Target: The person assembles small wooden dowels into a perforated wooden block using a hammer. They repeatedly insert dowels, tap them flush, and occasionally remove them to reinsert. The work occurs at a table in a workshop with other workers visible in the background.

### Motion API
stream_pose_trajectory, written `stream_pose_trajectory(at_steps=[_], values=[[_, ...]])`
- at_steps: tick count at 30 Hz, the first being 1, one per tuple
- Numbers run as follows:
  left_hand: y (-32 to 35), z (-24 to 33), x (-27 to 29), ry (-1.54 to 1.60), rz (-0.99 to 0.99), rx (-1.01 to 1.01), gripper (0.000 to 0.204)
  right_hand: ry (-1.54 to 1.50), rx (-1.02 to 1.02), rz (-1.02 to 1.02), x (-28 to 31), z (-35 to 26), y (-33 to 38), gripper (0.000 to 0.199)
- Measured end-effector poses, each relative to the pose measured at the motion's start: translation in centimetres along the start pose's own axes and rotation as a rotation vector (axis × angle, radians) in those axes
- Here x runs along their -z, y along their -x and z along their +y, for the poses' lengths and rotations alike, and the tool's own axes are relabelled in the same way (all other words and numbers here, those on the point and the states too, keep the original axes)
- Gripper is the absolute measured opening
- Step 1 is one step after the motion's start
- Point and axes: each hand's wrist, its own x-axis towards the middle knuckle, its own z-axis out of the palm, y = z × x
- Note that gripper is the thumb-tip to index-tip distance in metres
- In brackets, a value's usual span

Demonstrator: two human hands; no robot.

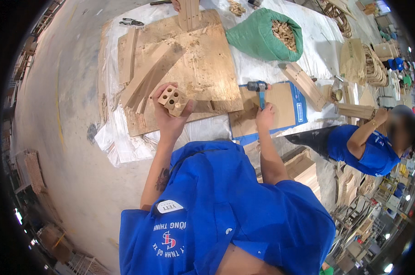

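Observation:
My left hand (170,117) is wrapped around wooden pieces (171,97) whose drilled ends face up. Several round holes show in them, and a pale dowel seems to sit in one. My right hand (265,117) grips a hammer (262,94) by its blue handle, its dark head lying over a brown cardboard sheet (280,107). Beneath the left hand's pieces is a worn plywood board (207,59), with long wooden slats (145,75) lying on it just beyond that hand.
A green sack (255,36) full of wooden dowels (284,35) stands at the far side. Pliers (131,22) lie far left. Another person's hand (176,5) holds an upright wooden piece (189,16). At right, a co-worker in blue (363,146) handles wood near a drilled piece (303,85) and a can (336,95).

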Motion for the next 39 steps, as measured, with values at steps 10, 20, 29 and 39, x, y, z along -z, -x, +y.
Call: stream_pose_trajectory(at_steps=[10, 20, 29, 39], values=[[0.1, -0.2, -0.8, 0.037, 0.030, -0.019, 0.069, -0.202, 0.082, -0.285, 3.0, 0.6, -2.8, 0.039], [0.7, -0.3, 0.2, 0.021, 0.028, 0.027, 0.067, -0.955, 0.370, -0.849, 25.2, -15.8, 6.2, 0.027], [0.8, -0.5, 0.0, 0.021, 0.054, 0.025, 0.069, -0.507, 0.679, -0.494, 29.4, -16.4, 8.9, 0.030], [0.9, -0.7, 0.1, -0.018, 0.058, 0.039, 0.069, -0.647, 0.742, -0.503, 26.0, -15.7, 9.6, 0.024]])
